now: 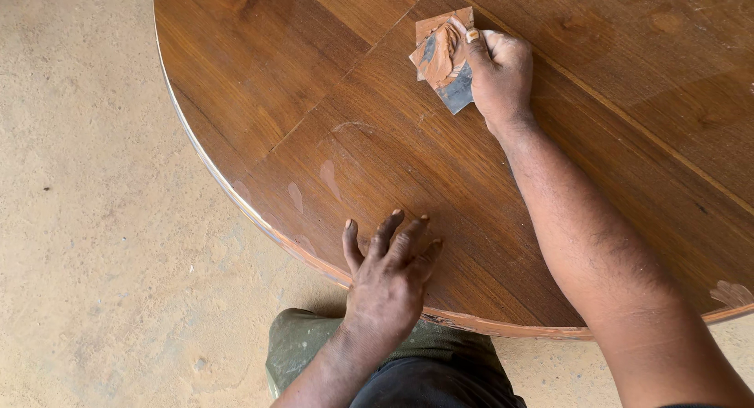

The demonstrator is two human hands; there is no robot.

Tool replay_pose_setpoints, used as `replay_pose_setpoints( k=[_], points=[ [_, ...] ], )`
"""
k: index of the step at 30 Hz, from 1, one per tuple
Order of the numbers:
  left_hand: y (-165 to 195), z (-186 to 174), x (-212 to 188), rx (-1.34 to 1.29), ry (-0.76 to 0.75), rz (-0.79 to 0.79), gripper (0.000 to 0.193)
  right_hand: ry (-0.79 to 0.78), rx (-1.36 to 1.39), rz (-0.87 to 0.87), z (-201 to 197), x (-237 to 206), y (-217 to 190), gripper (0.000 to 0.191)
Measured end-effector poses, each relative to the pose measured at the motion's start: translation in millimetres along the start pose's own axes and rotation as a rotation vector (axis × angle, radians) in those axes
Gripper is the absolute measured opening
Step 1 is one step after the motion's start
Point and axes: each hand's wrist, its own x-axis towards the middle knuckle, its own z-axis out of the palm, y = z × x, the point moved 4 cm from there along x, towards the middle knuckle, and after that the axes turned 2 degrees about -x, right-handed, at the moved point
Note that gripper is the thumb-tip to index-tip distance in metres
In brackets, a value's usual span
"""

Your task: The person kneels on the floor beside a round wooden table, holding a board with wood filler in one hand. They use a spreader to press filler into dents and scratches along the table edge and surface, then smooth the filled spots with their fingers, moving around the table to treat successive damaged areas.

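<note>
The right hand (499, 74) presses a folded sheet of sandpaper (444, 58) flat against the round wooden counter (393, 157), its grip closed over the sheet's right side with the fingers on top. The sandpaper lies far from the person, near the counter's middle seam. The left hand (386, 278) rests on the counter's near edge, grip released, fingers spread, holding nothing. Pale scuffed patches (330, 179) mark the wood between both hands.
</note>
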Motion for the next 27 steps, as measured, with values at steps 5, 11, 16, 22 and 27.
replay_pose_setpoints(
  k=[5,11,16,22,27],
  points=[
    [9.3,11.4,-13.5,0.002,-0.043,-0.010,0.040,0.004,0.000,-0.037,-0.5,0.0,1.2,0.030],
    [12.6,8.2,-21.5,0.107,-0.124,0.013,0.048,0.007,-0.015,-0.042,-1.5,-0.6,-1.4,0.029],
    [10.1,7.2,-16.6,0.045,-0.042,0.001,0.044,-0.022,0.033,-0.042,-0.3,-0.8,-3.0,0.031],
    [6.1,-2.7,-27.1,-0.019,0.002,0.002,0.035,-0.004,0.017,-0.022,-1.8,-1.4,0.0,0.034],
    [-2.7,-13.8,-47.2,0.015,0.033,-0.066,0.037,-0.013,0.029,-0.052,-0.6,-0.4,1.8,0.029]
  ],
)
